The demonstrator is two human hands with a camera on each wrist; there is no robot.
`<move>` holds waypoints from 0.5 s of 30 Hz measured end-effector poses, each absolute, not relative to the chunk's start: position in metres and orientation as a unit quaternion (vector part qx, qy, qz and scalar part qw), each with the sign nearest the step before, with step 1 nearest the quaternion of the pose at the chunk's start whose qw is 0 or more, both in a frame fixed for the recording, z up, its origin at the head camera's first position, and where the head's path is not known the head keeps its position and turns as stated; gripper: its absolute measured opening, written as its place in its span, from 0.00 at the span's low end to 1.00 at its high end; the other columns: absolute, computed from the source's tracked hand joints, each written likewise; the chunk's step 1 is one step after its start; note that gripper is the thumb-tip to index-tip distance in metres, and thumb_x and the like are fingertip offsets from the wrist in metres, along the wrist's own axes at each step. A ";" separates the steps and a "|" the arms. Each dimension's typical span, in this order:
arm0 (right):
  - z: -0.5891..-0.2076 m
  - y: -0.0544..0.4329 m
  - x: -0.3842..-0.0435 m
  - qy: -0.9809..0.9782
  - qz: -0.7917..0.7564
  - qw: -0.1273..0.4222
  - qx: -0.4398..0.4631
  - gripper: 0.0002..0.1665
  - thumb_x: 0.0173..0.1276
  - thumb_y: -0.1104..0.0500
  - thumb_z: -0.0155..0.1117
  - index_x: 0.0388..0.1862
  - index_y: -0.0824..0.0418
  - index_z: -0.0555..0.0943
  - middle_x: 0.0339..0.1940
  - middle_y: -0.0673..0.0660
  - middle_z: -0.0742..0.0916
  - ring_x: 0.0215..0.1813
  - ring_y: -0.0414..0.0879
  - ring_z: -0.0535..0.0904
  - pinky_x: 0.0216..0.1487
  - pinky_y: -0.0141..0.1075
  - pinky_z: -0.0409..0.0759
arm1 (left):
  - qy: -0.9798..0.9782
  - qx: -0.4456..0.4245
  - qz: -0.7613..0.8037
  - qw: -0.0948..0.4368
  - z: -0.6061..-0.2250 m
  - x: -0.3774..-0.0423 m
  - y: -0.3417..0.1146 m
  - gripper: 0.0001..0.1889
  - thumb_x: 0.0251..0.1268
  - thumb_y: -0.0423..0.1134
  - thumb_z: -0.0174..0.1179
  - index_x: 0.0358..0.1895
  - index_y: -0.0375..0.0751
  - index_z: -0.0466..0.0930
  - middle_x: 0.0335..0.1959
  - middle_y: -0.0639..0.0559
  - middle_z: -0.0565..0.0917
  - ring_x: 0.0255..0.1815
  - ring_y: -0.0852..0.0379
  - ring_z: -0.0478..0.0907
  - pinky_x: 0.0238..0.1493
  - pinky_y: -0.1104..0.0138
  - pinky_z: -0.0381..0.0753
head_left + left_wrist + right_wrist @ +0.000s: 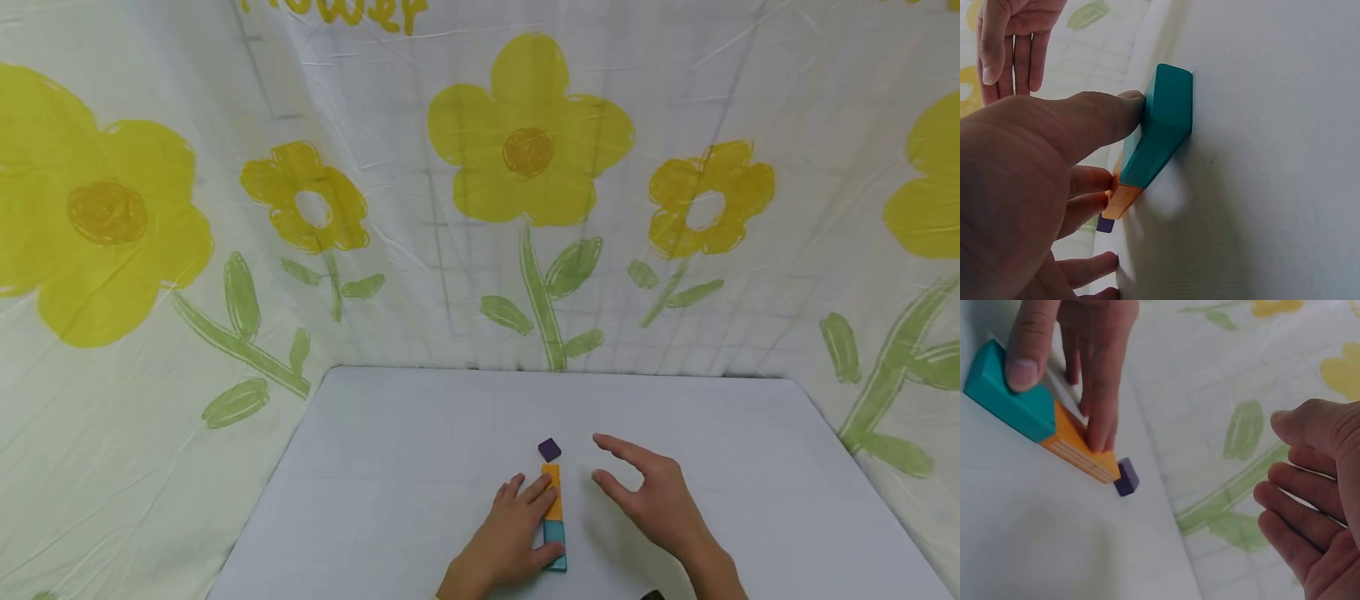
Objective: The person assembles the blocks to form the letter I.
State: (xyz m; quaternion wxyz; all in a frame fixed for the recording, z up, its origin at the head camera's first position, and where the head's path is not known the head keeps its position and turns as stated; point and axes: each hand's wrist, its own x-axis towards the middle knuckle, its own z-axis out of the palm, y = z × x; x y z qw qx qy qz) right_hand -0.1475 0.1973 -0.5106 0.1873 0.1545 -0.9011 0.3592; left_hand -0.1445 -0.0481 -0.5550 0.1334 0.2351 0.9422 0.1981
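A teal block (554, 547) and an orange block (552, 502) lie end to end in a line on the white table. My left hand (513, 533) rests on them from the left: its thumb (1107, 115) presses the top of the teal block, and two fingertips touch the orange one, whose side shows pale stripes in the right wrist view. Just beyond the orange end sits a small dark purple block (550, 450), turned at an angle. To the right of the row, my right hand (660, 504) hovers with thumb and fingers spread apart and nothing between them.
The white table (390, 467) extends around the blocks on all sides. Behind its far edge hangs a white cloth (405, 283) printed with yellow flowers and green leaves. A small dark object (652, 595) shows at the bottom edge, near my right forearm.
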 end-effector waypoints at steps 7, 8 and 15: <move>-0.505 0.199 -0.159 -0.902 0.351 0.184 0.170 0.30 0.68 0.58 0.83 0.69 0.54 0.88 0.62 0.51 0.93 0.60 0.52 0.92 0.59 0.54 0.91 | 0.941 0.235 0.203 0.133 -0.556 -0.144 -0.048 0.39 0.72 0.63 0.70 0.82 0.55 0.74 0.87 0.59 0.68 0.86 0.37 0.64 0.84 0.37 0.65; -0.504 0.199 -0.161 -0.901 0.353 0.183 0.174 0.30 0.68 0.59 0.83 0.69 0.54 0.88 0.62 0.51 0.93 0.60 0.53 0.92 0.59 0.55 0.91 | 0.941 0.234 0.203 0.134 -0.556 -0.144 -0.048 0.39 0.72 0.63 0.70 0.82 0.55 0.73 0.87 0.59 0.68 0.86 0.37 0.63 0.85 0.37 0.65; -0.503 0.198 -0.172 -0.896 0.358 0.181 0.191 0.28 0.70 0.57 0.81 0.69 0.54 0.88 0.62 0.52 0.93 0.59 0.54 0.92 0.58 0.57 0.91 | 0.942 0.230 0.201 0.139 -0.554 -0.144 -0.048 0.39 0.72 0.63 0.70 0.82 0.56 0.74 0.87 0.60 0.68 0.86 0.37 0.64 0.84 0.37 0.65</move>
